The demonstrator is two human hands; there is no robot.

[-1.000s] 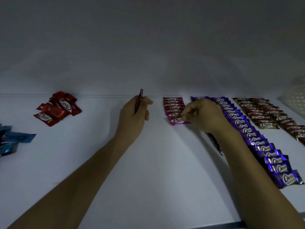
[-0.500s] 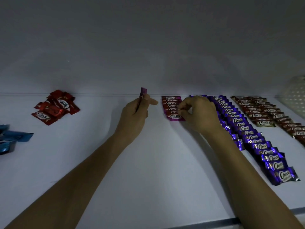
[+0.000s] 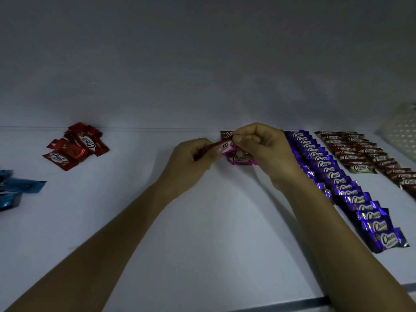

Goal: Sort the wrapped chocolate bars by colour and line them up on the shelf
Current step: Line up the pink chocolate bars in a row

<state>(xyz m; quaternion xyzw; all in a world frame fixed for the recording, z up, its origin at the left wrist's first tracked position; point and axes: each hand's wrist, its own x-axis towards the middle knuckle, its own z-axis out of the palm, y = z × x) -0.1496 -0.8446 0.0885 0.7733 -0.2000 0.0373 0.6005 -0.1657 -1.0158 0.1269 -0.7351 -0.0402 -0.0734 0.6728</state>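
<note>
The left hand (image 3: 191, 159) gripped one end of a pink bar (image 3: 223, 146) in curled fingers, and the right hand (image 3: 262, 149) pinched its other end between thumb and forefinger. The bar hung between the two hands, just above the pink row (image 3: 240, 159) lying under the right hand's knuckles on the shelf (image 3: 202, 233). Just right of the right hand ran the purple row (image 3: 335, 176), with the brown rows (image 3: 360, 154) beyond it and a white basket (image 3: 403, 129) further still. Well left of the left hand lay the red pile (image 3: 76, 147), and the blue bars (image 3: 20, 188) lay further out.
</note>
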